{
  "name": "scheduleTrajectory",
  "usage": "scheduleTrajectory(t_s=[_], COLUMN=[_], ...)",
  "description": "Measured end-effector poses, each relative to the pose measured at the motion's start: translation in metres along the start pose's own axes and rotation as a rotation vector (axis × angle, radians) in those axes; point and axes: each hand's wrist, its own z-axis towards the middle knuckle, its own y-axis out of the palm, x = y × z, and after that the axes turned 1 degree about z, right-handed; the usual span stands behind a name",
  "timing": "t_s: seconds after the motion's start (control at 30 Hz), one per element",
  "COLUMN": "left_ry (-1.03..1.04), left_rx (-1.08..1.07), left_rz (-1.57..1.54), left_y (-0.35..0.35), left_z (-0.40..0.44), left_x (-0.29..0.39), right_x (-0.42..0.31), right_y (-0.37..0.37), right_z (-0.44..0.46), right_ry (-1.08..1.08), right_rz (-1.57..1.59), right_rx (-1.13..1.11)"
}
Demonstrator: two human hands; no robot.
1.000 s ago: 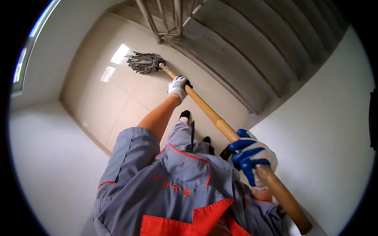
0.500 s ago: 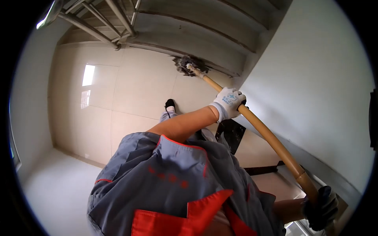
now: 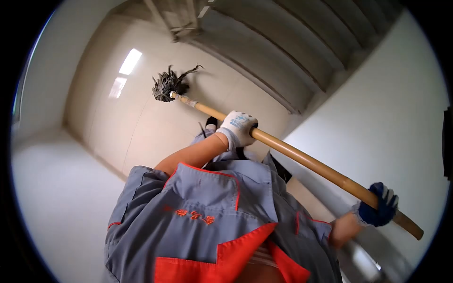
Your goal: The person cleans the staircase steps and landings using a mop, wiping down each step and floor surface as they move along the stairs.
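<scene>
A mop with a long bamboo handle (image 3: 309,162) slants across the view, its grey strand head (image 3: 168,86) on the tiled floor (image 3: 146,118) at the upper left. My left hand (image 3: 239,127), in a white glove with blue print, is wrapped round the handle partway down. Near the handle's upper end at the lower right, my right hand (image 3: 379,205), in a blue and white glove, grips it too. Several mop strands trail out to the right of the head.
Grey stairs (image 3: 278,42) rise at the top right, with a metal railing (image 3: 181,21) beside them. White walls (image 3: 377,122) stand on both sides. My black shoe (image 3: 212,121) shows beyond my left wrist.
The mop head has moved left, away from the foot of the stairs, and its strands have swung out. My left hand has moved left with the handle; my right hand is higher in view.
</scene>
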Motion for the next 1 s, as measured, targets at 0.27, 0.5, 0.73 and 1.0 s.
scheduleTrajectory(t_s=[0.27,0.5,0.73,1.0], left_ry=[-0.373,-0.862,-1.285,-1.232], left_rx=[0.076,0.15,0.15,0.279], left_rz=[0.151,0.299,0.148,-0.025], left_y=[-0.052,-0.043,0.052,0.152], left_z=[-0.05,-0.188,-0.296,-0.208], left_x=[-0.132,-0.229,-0.212,-0.147], right_x=[0.093,0.179,0.171,0.144], right_y=[0.129,0.236,0.29,0.257], right_z=[-0.022,-0.076,-0.13,-0.089], right_ry=[0.576,0.677,0.695,0.641], right_rz=[0.342,0.183,0.172,-0.005], right_rx=[-0.208,-0.779,-1.391,-1.505])
